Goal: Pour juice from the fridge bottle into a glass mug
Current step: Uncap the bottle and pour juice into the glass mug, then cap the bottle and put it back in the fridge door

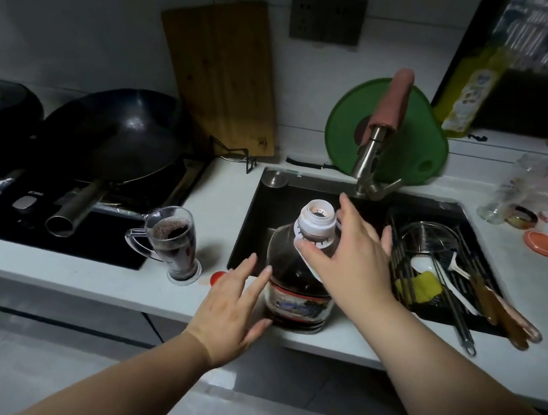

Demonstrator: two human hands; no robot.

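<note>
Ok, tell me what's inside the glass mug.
The glass mug holds dark juice, foamy on top, filling most of it. The dark liquid hides whatever lies at the mug's bottom.

Two black woks [116,132] sit left of the sink [263,226]; wooden board [219,76] leans behind.

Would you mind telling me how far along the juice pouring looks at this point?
The pour looks done: the mug on the counter holds dark, foamy juice. The bottle stands upright at the counter edge, mouth uncapped. The left hand is open beside it; the right hand is by its neck, and whether it grips is unclear. Probably left: refitting the red cap lying beside the mug and returning the bottle.
</note>
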